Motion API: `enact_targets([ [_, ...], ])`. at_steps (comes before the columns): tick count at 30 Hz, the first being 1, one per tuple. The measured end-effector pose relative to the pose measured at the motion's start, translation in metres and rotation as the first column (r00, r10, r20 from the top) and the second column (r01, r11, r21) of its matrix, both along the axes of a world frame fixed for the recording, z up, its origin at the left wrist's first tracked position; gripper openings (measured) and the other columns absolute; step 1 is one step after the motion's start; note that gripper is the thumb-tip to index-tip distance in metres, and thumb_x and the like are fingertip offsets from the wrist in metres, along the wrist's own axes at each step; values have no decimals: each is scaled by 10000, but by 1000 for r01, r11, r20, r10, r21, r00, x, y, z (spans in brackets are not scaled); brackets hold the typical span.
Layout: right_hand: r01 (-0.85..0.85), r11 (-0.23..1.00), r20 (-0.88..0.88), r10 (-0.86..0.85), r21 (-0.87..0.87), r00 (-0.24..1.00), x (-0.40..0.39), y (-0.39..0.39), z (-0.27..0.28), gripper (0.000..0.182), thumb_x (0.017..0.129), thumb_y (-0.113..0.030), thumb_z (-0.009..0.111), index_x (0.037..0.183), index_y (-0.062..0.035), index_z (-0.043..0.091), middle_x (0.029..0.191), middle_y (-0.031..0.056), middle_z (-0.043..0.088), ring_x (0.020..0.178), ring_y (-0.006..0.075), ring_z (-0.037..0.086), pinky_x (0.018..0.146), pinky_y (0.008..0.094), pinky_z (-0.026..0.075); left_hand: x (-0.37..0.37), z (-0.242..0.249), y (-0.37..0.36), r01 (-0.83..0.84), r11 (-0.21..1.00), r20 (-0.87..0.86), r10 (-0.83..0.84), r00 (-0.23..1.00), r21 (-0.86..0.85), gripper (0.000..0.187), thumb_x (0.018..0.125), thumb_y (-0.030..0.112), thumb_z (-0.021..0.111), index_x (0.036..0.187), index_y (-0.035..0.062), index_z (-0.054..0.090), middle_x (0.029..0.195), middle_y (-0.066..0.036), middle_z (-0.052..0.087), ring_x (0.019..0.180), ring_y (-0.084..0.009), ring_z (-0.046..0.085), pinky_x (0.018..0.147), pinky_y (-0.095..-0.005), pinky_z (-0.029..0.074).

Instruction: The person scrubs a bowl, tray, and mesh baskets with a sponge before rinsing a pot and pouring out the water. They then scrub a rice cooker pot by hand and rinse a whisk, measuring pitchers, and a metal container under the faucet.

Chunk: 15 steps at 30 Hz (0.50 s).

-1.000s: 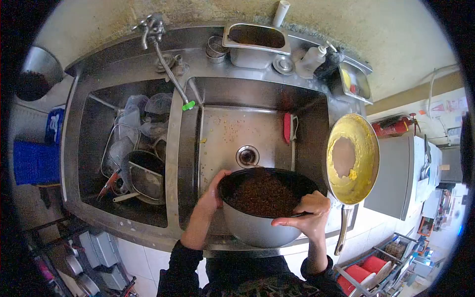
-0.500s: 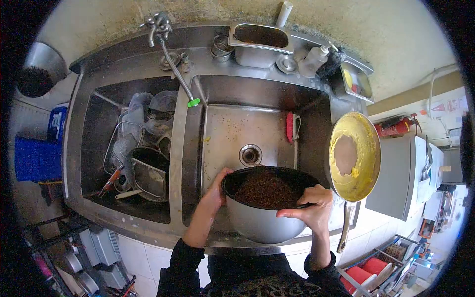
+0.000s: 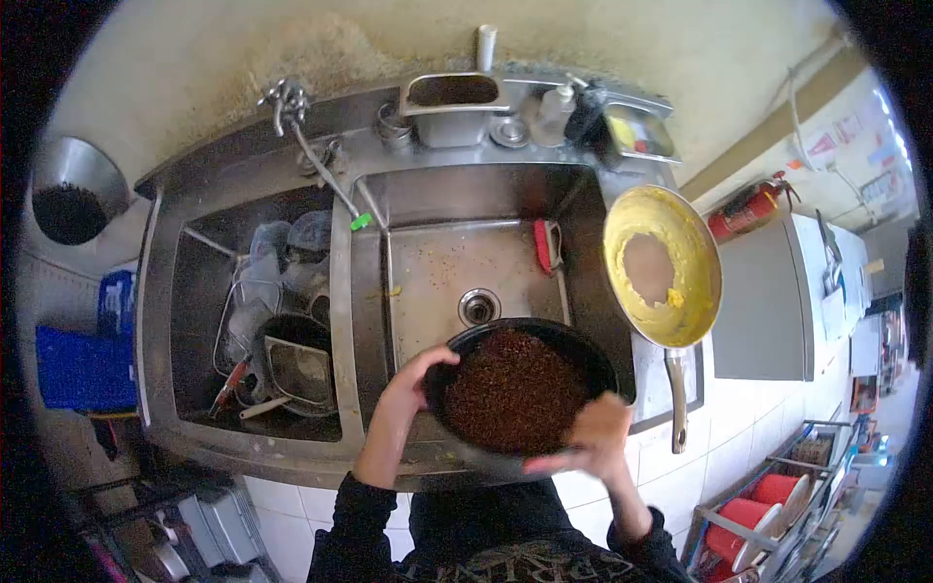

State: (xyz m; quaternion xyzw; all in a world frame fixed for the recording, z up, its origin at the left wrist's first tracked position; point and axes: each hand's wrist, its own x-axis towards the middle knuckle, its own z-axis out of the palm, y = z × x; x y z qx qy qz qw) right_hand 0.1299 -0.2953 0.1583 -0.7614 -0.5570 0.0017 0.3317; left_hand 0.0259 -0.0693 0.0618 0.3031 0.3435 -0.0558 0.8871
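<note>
My left hand [image 3: 416, 381] grips the left side of a large round pot [image 3: 595, 369], with the fingers at its dark rim. On the other side, my right hand [image 3: 595, 437] is closed on the near right rim, slightly blurred. The pot is held over the front edge of the right sink basin [image 3: 428, 301]. Inside it lies a dark brown, grainy mass [image 3: 510, 389]. I see its open top nearly face on, and its outer wall is mostly hidden.
A frying pan [image 3: 649, 267] smeared with yellow food rests at the right. The left basin holds several dirty containers [image 3: 301, 369]. A tap [image 3: 326, 175] reaches over the divider. A red brush [image 3: 542, 246] lies in the right basin, and a metal container [image 3: 452, 126] stands behind.
The pot has tilted, so more of its contents show and less of its outer wall. Both hands have stayed on it. The view has shifted, and the frying pan appears lower and further left.
</note>
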Motion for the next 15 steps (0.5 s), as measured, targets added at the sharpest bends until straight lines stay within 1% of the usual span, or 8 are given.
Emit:
enact_targets([
  [1,17,999,3,-17,41,1000,-22,-17,-3,559,465,-530,739,360,-175,322,368,-61,284,344,101,274,412,261,199,-4,-6,2,131,991,44,-133,990,35,428,640,66,544,1066,34,535,889,-54,588,774,-151,563,691,-288,466],
  [3,-4,999,-7,4,35,1000,-56,-59,-21,504,516,-490,729,391,-186,347,409,-71,327,374,76,298,411,249,187,-15,-2,-15,142,965,41,-155,987,220,569,583,-60,465,1146,17,489,841,-32,563,694,-106,530,596,-212,438],
  [6,-2,988,-31,-3,-155,1000,-93,-89,-18,416,509,-466,736,445,-159,463,451,-58,404,426,78,413,414,243,266,-27,-12,-41,145,967,1,-148,989,210,616,533,-143,441,1128,8,501,860,-23,568,675,-93,527,563,-191,430],
  [8,-116,948,-137,77,-298,988,-96,-96,-9,359,510,-448,745,523,-134,571,478,-37,460,454,126,480,457,246,364,-32,-1,-51,162,927,35,-185,982,339,589,549,-150,427,1110,9,513,928,-46,577,756,-104,548,658,-210,446],
  [10,-22,999,-368,30,28,929,-73,-91,-7,339,512,-419,764,557,-130,592,488,-43,467,503,143,510,528,277,391,-38,31,-63,202,864,78,-266,961,461,565,563,-152,415,1097,1,521,1003,-71,571,868,-127,547,770,-234,430],
  [12,222,970,-110,-232,-97,967,-44,-57,41,452,539,-344,740,919,-140,603,840,66,534,860,264,500,720,335,420,-40,56,-79,194,808,197,-355,914,557,540,575,-152,405,1084,-14,525,1068,-96,558,974,-150,528,867,-256,392],
  [13,222,969,-49,-228,-113,972,-36,-39,49,579,535,-294,736,1065,-177,531,965,77,496,920,293,464,780,357,393,-42,73,-89,190,732,225,-428,875,654,530,579,-151,402,1078,-20,526,1085,-104,551,1004,-158,513,890,-264,372],
  [15,149,981,-38,-155,-121,987,-26,-25,51,664,518,-215,736,1131,-204,481,968,65,498,919,281,481,796,370,395,-47,103,-102,144,556,251,-572,781,819,510,587,-148,395,1066,-32,528,1118,-120,537,1065,-174,482,937,-280,331],
])
